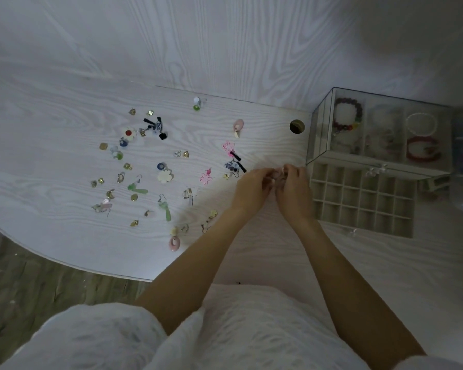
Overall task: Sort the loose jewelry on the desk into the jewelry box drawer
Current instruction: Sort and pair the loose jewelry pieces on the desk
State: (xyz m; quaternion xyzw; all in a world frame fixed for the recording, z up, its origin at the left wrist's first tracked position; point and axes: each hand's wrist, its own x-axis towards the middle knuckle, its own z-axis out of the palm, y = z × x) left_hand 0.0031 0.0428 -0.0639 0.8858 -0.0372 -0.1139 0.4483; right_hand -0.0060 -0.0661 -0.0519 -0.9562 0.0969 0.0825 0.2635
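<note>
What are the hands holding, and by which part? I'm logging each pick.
Left hand and right hand pinch one small pale piece between their fingertips; what it is and which part cannot be told.

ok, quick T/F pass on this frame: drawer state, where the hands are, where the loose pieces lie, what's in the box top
1. The gridded drawer is pulled out of the jewelry box. True.
2. Both hands are apart, one on each side of the desk. False: the left hand and right hand meet just left of the drawer, fingers pinching something small.
3. Most loose jewelry lies left of the hands. True.
4. The box's top level is empty. False: it holds bracelets, including a beaded bracelet.
</note>
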